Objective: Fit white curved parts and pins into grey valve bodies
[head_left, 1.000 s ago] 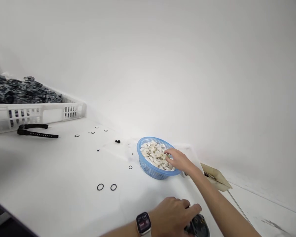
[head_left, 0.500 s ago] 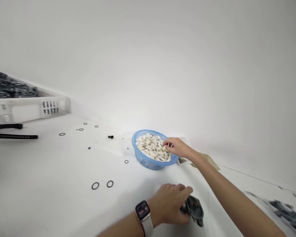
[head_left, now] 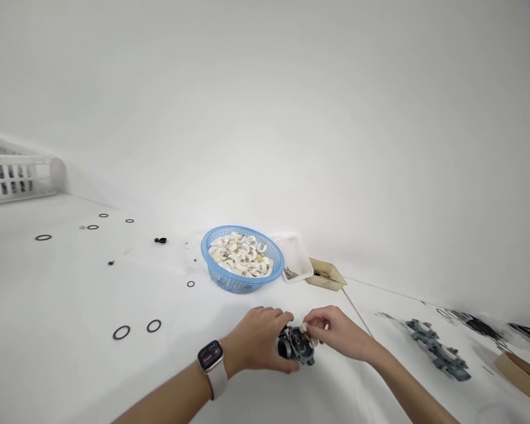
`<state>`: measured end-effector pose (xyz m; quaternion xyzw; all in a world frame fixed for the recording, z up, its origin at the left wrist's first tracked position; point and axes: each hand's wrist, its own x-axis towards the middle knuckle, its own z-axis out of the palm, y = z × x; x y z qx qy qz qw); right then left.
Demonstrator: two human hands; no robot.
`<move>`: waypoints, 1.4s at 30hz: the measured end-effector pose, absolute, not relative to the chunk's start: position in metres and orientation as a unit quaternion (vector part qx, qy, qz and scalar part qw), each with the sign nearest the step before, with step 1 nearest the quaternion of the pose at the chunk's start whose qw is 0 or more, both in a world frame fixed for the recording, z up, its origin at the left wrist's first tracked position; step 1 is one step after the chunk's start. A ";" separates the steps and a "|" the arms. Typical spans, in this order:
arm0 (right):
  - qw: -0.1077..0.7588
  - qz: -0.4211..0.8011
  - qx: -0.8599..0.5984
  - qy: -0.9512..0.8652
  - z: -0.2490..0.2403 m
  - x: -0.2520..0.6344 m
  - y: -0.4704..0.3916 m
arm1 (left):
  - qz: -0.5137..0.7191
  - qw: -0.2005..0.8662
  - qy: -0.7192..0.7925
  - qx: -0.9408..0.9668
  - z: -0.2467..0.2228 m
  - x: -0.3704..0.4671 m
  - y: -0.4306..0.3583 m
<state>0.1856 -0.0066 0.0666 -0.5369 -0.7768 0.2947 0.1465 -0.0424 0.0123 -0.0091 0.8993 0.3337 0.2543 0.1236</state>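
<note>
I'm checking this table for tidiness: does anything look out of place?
Several black rings, a small blue piece and a small black part lie loose on the table, left of the blue basket. They look stray, since white pieces sit gathered in that basket.

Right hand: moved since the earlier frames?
Yes. Against the blue basket, the right hand went from over its white pieces rightward and nearer, to the dark metal part in the left hand.

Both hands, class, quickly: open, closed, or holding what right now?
Left hand: closed, holding a dark grey machine part.
Right hand: closed, pinching a small white piece beside the machine part.
</note>
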 end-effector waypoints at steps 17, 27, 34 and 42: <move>0.120 0.303 -0.526 -0.785 0.076 0.181 -0.015 | 0.232 0.067 0.340 0.909 -0.003 -0.044 0.010; 0.127 0.309 -0.488 -0.806 0.071 0.191 -0.018 | 0.229 0.058 0.338 0.911 -0.003 -0.043 0.008; 0.124 0.272 -0.482 -0.824 0.069 0.185 -0.022 | 0.232 0.069 0.339 0.909 -0.001 -0.044 0.007; 0.136 0.197 -0.526 -0.816 0.085 0.213 0.019 | 0.245 0.097 0.381 0.886 0.009 -0.045 0.003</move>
